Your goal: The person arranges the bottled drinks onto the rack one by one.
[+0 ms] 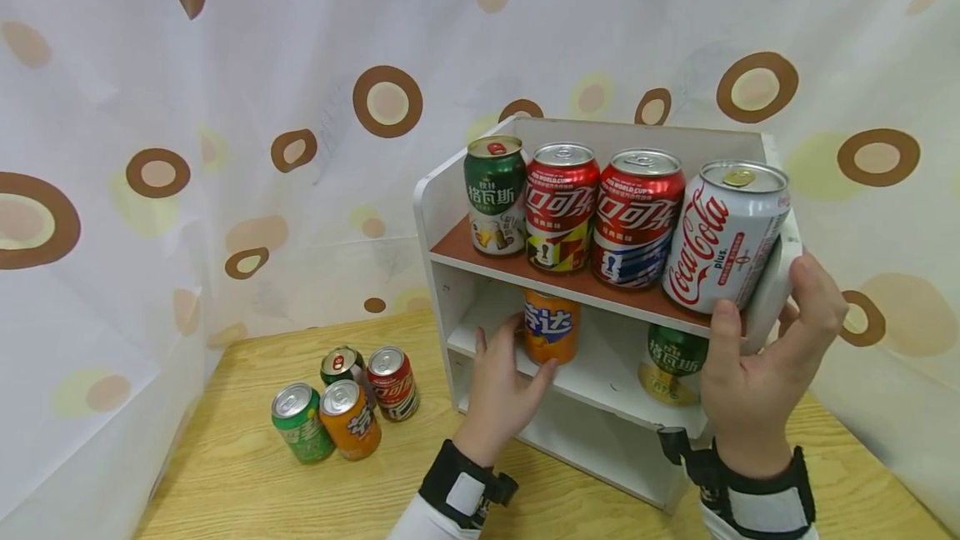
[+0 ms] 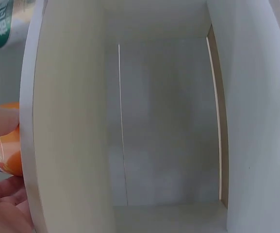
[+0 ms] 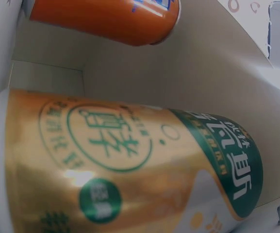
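Observation:
A white shelf unit [image 1: 592, 402] stands on the table, its top board brown. My left hand [image 1: 504, 390] grips an orange soda can [image 1: 551, 330] on the middle shelf, thumb on one side and fingers on the other. In the left wrist view, part of that orange can [image 2: 8, 150] shows between thumb and fingers. My right hand [image 1: 772, 365] holds the unit's right side panel, its thumb at the top board's front edge, beside a silver Coca-Cola can [image 1: 727, 236]. Below it, on the middle shelf, is a green-and-gold can [image 1: 671, 365], seen close in the right wrist view.
The top board also bears a green-and-white can [image 1: 495, 198] and two red cola cans, one [image 1: 562, 207] left of the other [image 1: 637, 219]. On the table at left stand several cans, among them a green one [image 1: 302, 423] and an orange one [image 1: 351, 421]. A patterned curtain [image 1: 315, 65] hangs behind.

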`<state>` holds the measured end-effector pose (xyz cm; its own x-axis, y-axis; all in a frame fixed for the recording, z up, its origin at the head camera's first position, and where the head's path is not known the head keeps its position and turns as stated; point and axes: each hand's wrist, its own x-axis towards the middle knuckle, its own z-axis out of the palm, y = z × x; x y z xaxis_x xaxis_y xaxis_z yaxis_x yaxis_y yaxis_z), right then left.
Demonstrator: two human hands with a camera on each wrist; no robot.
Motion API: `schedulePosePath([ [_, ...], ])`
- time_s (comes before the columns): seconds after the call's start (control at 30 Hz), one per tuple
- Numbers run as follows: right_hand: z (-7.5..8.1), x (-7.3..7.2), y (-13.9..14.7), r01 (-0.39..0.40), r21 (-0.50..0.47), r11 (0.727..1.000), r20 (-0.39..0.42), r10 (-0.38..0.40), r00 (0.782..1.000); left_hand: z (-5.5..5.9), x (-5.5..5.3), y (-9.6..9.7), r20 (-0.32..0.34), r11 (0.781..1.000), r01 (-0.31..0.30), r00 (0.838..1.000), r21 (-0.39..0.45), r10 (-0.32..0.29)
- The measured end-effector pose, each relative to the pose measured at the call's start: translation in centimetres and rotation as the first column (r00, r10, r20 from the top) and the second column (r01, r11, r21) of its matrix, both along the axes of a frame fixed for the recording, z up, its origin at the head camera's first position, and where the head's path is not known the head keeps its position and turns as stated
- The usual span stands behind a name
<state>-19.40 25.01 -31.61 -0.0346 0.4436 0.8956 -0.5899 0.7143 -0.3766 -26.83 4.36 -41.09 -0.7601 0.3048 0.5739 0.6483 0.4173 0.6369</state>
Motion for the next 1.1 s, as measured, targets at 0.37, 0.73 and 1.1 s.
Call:
schedulePosePath([
  [0.37,-0.1,0.0,0.0,0.0,-0.004,1.0,-0.01,0.0,1.0,0.2,0.7,1.3,0.005,0.998,0.027,1.0,-0.049,-0.027],
  [0.73,-0.2,0.0,0.1,0.003,0.004,1.0,-0.008,-0.003,1.0,0.8,1.3,2.1,0.074,0.994,0.056,0.996,-0.096,-0.049],
  [1.1,-0.1,-0.1,0.1,0.007,0.012,1.0,-0.008,-0.007,1.0,1.4,1.7,2.4,0.099,0.989,0.102,0.991,-0.108,-0.092],
])
